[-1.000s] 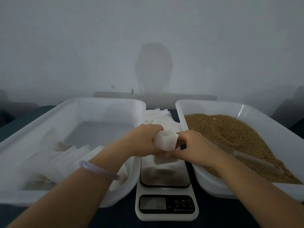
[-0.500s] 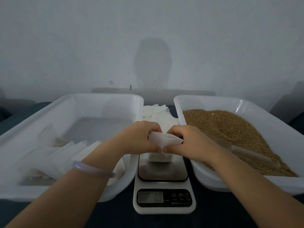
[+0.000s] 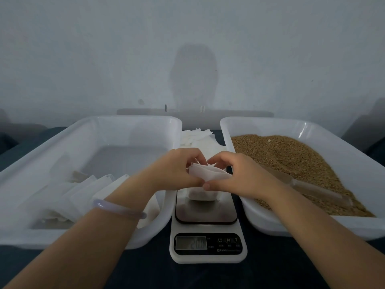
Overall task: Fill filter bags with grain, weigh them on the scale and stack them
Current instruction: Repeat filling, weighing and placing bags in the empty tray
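At far left, a white plastic left tray [image 3: 62, 142] is cut off by the frame edge; filled bags [image 3: 83, 190] are laid overlapping in its near half, their outlines blurred and their count not determinable, some hidden under the left forearm. A pale lilac bracelet [image 3: 118, 208] is worn on the left wrist. The left hand [image 3: 177, 170] is curled, pinching the left edge of a white filter bag [image 3: 208, 174], which is held in the air above the scale [image 3: 208, 257]. A second bag [image 3: 203, 193] is seen lying on the scale platform, its upper part hidden behind both hands. The display [image 3: 191, 243] is lit, but the digits are too blurred to be read with certainty; a power symbol, "M" and "T" are made out on the buttons, and the small print beneath is illegible. Behind the scale, a loose pile of empty bags [image 3: 198, 136] is partly hidden by the hands. The right hand [image 3: 239, 176] is curled round the right side of the held filter bag, thumb underneath. In the right tray [image 3: 354, 226], brown grain [image 3: 291, 155] is heaped, with a translucent scoop [image 3: 312, 188] lying on it, hard to make out. Everything is carried on a dark table [image 3: 270, 268] against a plain pale wall [image 3: 104, 49], on which a soft shadow [image 3: 194, 76] is cast.
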Demonstrator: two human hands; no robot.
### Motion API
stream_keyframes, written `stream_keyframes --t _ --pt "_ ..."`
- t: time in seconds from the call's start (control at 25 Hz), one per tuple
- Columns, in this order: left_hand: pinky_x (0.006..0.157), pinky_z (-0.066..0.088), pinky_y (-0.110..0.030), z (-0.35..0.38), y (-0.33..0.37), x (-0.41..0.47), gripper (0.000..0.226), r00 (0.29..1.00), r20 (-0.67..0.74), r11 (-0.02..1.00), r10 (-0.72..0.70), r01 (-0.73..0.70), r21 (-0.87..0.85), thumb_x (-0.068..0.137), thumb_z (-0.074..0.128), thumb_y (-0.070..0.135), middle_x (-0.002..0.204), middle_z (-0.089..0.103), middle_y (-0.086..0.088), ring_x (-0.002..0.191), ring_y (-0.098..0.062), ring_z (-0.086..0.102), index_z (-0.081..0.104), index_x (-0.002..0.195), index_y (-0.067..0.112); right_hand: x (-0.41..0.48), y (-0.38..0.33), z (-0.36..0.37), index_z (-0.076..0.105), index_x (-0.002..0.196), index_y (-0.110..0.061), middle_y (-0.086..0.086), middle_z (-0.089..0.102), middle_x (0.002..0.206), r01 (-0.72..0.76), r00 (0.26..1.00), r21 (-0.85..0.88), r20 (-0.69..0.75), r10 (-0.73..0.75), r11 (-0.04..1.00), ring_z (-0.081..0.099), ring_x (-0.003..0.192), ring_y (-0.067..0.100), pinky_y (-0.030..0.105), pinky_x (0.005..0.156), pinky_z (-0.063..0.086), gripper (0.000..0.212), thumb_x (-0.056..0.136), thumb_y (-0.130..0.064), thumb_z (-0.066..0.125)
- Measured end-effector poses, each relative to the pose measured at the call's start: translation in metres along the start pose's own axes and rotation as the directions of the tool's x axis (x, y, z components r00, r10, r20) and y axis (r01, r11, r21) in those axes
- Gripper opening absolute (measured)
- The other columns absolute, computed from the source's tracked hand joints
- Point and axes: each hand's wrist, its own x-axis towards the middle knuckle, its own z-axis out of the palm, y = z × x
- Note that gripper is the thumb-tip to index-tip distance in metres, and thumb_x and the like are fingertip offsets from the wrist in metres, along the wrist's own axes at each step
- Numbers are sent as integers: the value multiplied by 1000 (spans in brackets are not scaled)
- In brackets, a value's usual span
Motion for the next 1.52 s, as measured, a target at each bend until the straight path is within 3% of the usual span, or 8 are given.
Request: stream_keyframes --t 0.16,0.76,0.96,1.08,1.24,1.36,1.44,1.52 --pt "79 52 -39 -1 1 0 29 1000 -3 1000 16 -16 -7 70 80 18 89 64 0 82 -19 61 58 83 32 1 0 0 56 117 -37 -22 59 99 8 1000 -3 -11 -8 1000 54 97 -3 20 76 42 68 56 -59 79" --pt "66 42 -22 1 -3 2 21 1000 -4 997 25 -25 71 73 76 16 76 58 12 68 -4 51 62 88 22 0 -1 1 55 118 -38 -22 59 103 -15 1000 -21 -24 14 1000 53 105 3 29 87 45 72 54 -62 78" --pt "57 35 -19 1 0 1 11 1000 5 990 28 -28 140 80 70 19 65 51 12 60 -4 46 59 77 22 -6 -5 1 54 95 -42 -24 60 98 136 986 86 -112 -126 987 49 100 -13 14 78 35 44 61 -50 80" --pt "57 34 -21 1 1 1 21 1000 -1 990 29 -28 140 79 70 17 63 50 10 58 -6 44 54 68 25 -6 -8 1 59 86 -40 -20 58 88 147 986 -39 -74 -150 988 46 83 -13 14 66 30 31 64 -50 79" --pt "55 33 -24 1 2 1 24 998 -50 988 37 -29 152 77 70 17 57 47 9 55 -7 42 52 62 23 -3 -7 2 72 96 -27 -13 65 93 149 981 -185 -99 -170 971 48 93 1 20 80 37 43 66 -58 73" --pt "58 36 -20 1 6 -2 27 986 -135 994 100 -92 64 75 74 14 59 51 11 57 -6 47 52 62 25 -9 -14 -3 74 82 -28 -12 67 86 152 975 -8 -162 -151 988 52 94 0 27 87 43 50 65 -71 55" --pt "71 46 -20 0 11 -2 26 978 -174 973 117 -148 -176 66 82 12 74 61 8 74 -7 59 58 77 15 -15 -22 -11 74 78 -26 -10 69 84 193 965 164 -212 -156 967 56 95 2 34 89 46 50 68 -70 51" --pt "84 51 -27 -3 17 -3 51 984 -91 884 150 -175 -434 56 85 17 90 66 9 91 -14 63 56 97 10 -20 -32 -22 76 81 -25 -10 70 88 251 957 278 -217 -193 927 59 97 5 35 89 47 47 76 -65 52"
